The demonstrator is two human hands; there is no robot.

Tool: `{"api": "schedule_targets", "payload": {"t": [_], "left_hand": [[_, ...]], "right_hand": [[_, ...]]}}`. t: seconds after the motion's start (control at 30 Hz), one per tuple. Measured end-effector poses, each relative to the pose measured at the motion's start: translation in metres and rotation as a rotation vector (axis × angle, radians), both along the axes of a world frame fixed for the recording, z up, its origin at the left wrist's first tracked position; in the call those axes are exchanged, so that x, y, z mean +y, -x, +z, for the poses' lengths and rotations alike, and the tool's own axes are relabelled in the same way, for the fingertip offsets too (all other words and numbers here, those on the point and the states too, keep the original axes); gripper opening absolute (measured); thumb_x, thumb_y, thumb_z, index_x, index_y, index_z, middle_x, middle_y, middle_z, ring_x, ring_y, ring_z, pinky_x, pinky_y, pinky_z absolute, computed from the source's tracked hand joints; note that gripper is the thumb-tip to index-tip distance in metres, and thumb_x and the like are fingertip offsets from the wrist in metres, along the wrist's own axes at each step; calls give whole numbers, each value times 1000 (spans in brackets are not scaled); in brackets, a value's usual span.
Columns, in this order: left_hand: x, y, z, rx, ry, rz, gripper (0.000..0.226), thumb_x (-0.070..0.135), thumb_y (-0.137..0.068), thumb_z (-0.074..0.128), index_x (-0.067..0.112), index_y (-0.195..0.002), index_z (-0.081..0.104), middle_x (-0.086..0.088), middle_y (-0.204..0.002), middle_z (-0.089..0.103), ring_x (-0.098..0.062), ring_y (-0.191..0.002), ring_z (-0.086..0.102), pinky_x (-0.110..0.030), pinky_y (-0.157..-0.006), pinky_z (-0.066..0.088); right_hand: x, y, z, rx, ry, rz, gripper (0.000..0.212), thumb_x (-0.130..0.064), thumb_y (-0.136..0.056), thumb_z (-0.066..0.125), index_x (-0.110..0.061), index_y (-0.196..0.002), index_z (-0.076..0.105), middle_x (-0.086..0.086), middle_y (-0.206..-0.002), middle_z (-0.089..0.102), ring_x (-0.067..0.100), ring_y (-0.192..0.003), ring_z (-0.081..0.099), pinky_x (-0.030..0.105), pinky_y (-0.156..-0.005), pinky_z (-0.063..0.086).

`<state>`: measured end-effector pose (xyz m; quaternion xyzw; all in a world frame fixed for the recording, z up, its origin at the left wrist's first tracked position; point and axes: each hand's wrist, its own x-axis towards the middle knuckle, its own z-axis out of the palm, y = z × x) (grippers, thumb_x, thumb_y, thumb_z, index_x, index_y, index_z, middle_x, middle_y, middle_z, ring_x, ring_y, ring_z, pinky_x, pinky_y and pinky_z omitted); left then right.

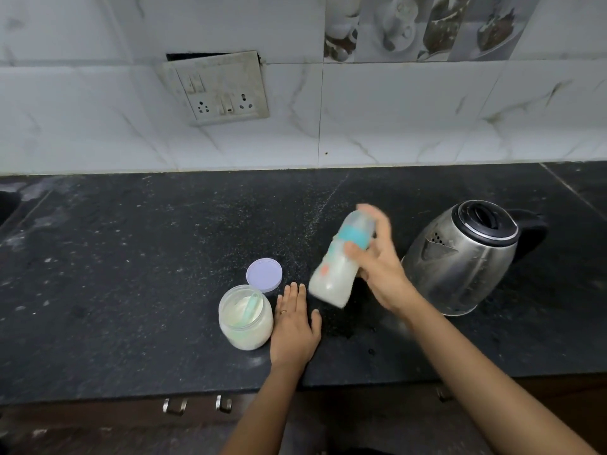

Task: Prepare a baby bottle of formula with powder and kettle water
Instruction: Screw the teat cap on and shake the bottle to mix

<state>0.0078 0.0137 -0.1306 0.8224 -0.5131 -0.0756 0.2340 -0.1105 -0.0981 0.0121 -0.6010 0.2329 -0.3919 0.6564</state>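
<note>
My right hand grips a baby bottle with a teal collar, tilted above the counter and blurred. White milky liquid fills its lower part. My left hand rests flat on the black counter, fingers straight, beside an open clear jar of white powder. A pale green scoop stands inside the jar. The jar's lilac lid lies on the counter just behind it. A steel kettle with a black lid and handle stands to the right of the bottle.
A tiled wall with a switch and socket plate rises behind the counter. Drawer handles show below the counter's front edge. A sink edge appears at the far left.
</note>
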Motion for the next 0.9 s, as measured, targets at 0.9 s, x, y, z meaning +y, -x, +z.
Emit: {"api": "schedule_targets", "payload": {"t": [0.9], "left_hand": [[-1,0,-2,4,8,3,59,32,-99,37,9,-150,23,-10,-159,20,-19,-148,12,-29,-120,-3]], "right_hand": [[-18,9,27,-417,-859,185,55,-17,-83,51,-13,-137,39,22,-118,60,35,-100,65,71,-88,41]]}}
